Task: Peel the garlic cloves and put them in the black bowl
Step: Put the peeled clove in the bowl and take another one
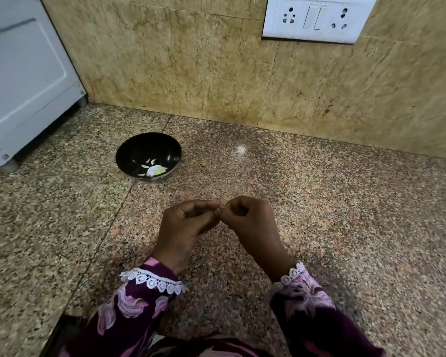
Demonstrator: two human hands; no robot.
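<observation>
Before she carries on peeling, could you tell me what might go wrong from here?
Both hands, left hand and right hand, pinch something tiny at the fingertips, so it could slip onto the speckled counter and be hard to spot. The black bowl sits apart, so loose peel may scatter short of it.

The black bowl (148,156) at 11 o'clock looks glossy and smooth. The desk (319,202) is speckled polished stone, the wall (178,68) mottled tile. Sleeves (129,310) are printed cloth with lace trim.

Dim, even indoor light. Glare glints inside the black bowl (148,157) at ten o'clock. Wide-angle edges bend and blur.
</observation>
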